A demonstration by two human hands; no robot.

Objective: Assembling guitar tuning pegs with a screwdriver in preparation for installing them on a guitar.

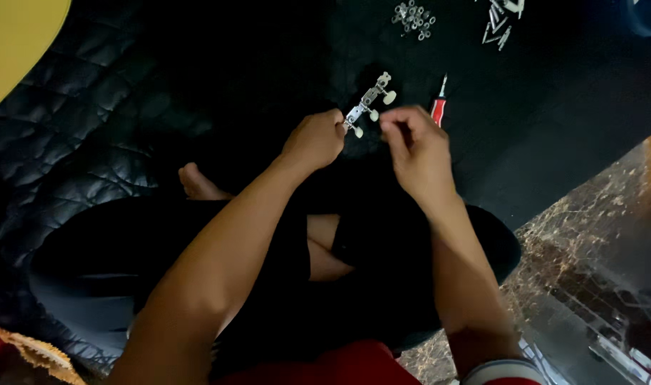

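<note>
My left hand grips the near end of a metal strip with several white round knobs, held up over a black cloth. My right hand is just to the right of the strip, its fingertips pinched together close to the strip's near end; whether they hold a small part is too small to tell. A screwdriver with a red handle lies on the cloth right behind my right hand.
A pile of small metal washers and several screws and metal parts lie at the far edge of the black quilted cloth. A speckled stone floor shows at right. My crossed legs sit below the hands.
</note>
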